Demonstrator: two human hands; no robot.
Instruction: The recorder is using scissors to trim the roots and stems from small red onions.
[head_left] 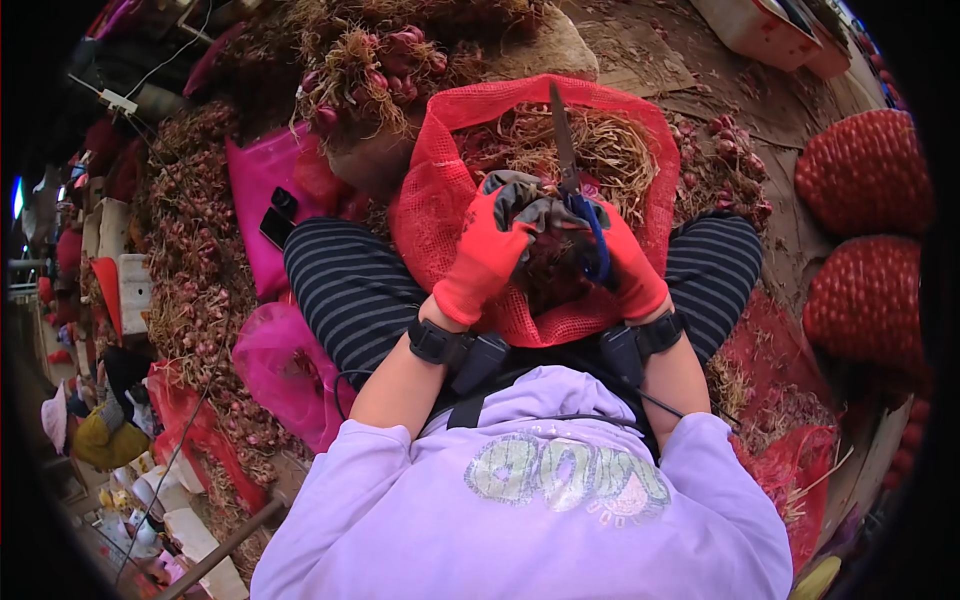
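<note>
Both my hands wear red gloves with dark grey palms, close together over an open red mesh sack (425, 235) between my knees. In my right hand (625, 258) is a pair of scissors (565, 145) with blue handles, blades pointing away from me. My left hand (490, 240) is closed beside it, its fingers curled in front of the scissors. What the left fingers grip is mostly hidden by the gloves. Cut dry stems and roots (610, 145) fill the far part of the sack, with some reddish shallot skins among them. The sack's near part lies in shadow.
Bunches of shallots (385, 75) with roots lie beyond the sack, near a flat stone (550, 50). A long shallot heap (190, 260) runs along the left, beside a pink sheet (255, 200) bearing a small black device (277, 222). Full red mesh sacks (865, 170) stand right.
</note>
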